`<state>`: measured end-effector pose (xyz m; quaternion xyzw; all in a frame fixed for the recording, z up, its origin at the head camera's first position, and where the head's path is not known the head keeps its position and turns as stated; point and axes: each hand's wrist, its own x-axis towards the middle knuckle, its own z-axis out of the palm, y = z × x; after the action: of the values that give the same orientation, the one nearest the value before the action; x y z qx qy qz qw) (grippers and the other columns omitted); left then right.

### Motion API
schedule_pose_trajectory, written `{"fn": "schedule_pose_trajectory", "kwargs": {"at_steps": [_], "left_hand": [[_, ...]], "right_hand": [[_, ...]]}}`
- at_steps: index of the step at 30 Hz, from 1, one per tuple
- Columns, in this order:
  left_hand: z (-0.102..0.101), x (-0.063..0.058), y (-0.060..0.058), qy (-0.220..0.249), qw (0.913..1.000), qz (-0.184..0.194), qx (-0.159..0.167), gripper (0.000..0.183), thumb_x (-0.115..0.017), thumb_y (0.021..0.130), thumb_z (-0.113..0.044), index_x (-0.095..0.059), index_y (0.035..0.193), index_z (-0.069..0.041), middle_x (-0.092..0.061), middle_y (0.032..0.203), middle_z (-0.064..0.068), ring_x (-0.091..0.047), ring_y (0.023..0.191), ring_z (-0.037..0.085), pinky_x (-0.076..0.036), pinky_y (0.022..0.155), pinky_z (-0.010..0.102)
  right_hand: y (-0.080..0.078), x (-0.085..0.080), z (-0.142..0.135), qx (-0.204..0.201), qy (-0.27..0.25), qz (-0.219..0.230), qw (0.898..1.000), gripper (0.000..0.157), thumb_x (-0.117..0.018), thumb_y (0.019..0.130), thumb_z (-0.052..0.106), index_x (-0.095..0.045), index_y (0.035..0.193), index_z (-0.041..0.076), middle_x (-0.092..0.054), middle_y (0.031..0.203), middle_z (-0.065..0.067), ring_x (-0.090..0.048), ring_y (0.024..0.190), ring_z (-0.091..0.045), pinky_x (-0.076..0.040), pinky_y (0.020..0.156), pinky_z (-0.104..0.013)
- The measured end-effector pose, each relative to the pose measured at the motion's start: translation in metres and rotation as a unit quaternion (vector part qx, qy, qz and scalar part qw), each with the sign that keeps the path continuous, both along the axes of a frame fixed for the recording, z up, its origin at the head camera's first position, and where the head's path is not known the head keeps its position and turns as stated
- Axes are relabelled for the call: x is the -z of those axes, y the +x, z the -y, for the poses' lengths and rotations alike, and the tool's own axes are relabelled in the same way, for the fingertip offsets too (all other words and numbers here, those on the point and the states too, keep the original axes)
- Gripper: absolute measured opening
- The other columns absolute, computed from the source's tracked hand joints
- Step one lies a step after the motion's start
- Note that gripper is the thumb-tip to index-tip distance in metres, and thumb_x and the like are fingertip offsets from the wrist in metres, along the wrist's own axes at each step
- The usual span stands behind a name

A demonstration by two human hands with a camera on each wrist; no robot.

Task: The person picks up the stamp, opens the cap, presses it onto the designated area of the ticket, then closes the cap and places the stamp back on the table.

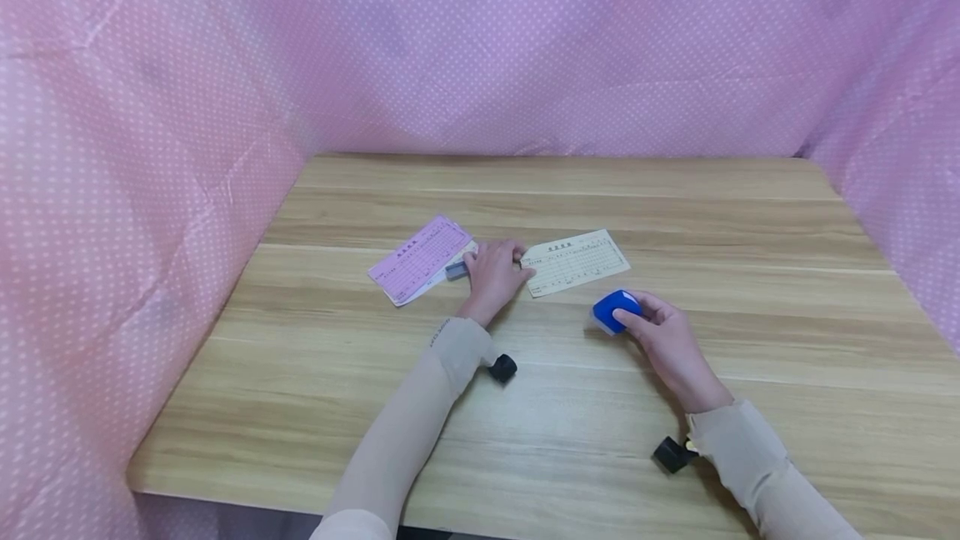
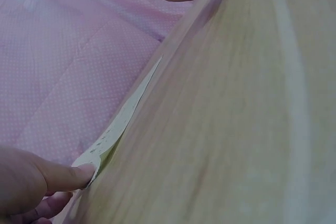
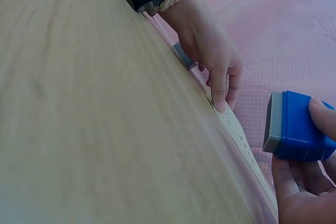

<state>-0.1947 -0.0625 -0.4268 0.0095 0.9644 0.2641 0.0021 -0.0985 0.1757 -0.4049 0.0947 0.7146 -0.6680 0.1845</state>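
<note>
My left hand (image 1: 497, 275) pinches the near left end of a cream printed form (image 1: 576, 263). In the left wrist view the form's edge curls up a little beside the thumb (image 2: 73, 177). A blue stamp (image 1: 617, 312) with a pale grey lower part is gripped in my right hand (image 1: 667, 340), to the right of the form and nearer to me. Seen from the right wrist, the stamp (image 3: 302, 127) is tilted on its side, thumb on one face and fingers beneath. Its dark underside faces the left wrist camera.
Left of my left hand lie a purple printed form (image 1: 420, 261) and paler sheets partly under it. A small grey block (image 1: 456, 271) sits between them and that hand. Pink dotted cloth (image 1: 525, 48) hangs round the wooden table (image 1: 300, 407).
</note>
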Motion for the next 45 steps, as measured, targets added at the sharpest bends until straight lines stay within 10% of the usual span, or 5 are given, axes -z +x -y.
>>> {"fn": "schedule_pose_trajectory", "kwargs": {"at_steps": [12,20,45], "left_hand": [[0.0003,0.0006,0.0011,0.035,0.9991,-0.011,0.024,0.031,-0.076,0.082,-0.026,-0.068,0.111,-0.019,-0.063,0.093,-0.004,-0.05,0.095,0.018,-0.03,0.09,0.039],[0.0026,0.0029,-0.0005,0.153,0.9862,-0.014,0.063,0.014,-0.07,0.088,-0.012,-0.063,0.097,-0.005,-0.066,0.099,0.009,-0.059,0.095,0.022,-0.049,0.088,0.035],[0.0053,0.004,0.0023,0.278,0.9597,0.022,0.033,0.017,-0.071,0.085,-0.006,-0.064,0.101,-0.003,-0.068,0.099,0.013,-0.066,0.093,0.024,-0.055,0.085,0.031]], "right_hand": [[-0.0002,0.0014,-0.001,-0.002,0.003,-0.007,1.0,0.065,-0.061,0.095,0.031,-0.035,0.147,0.001,-0.032,0.154,-0.02,-0.045,0.125,-0.01,-0.046,0.095,-0.012],[0.0006,0.0024,-0.0016,0.0,-0.006,-0.012,1.0,0.065,-0.063,0.094,0.031,-0.036,0.146,0.001,-0.033,0.152,-0.02,-0.047,0.121,-0.008,-0.046,0.092,-0.01],[0.0,-0.0008,0.0003,0.006,-0.005,-0.005,1.0,0.066,-0.062,0.095,0.028,-0.032,0.147,-0.001,-0.032,0.154,-0.02,-0.042,0.131,-0.018,-0.046,0.095,-0.013]]}}
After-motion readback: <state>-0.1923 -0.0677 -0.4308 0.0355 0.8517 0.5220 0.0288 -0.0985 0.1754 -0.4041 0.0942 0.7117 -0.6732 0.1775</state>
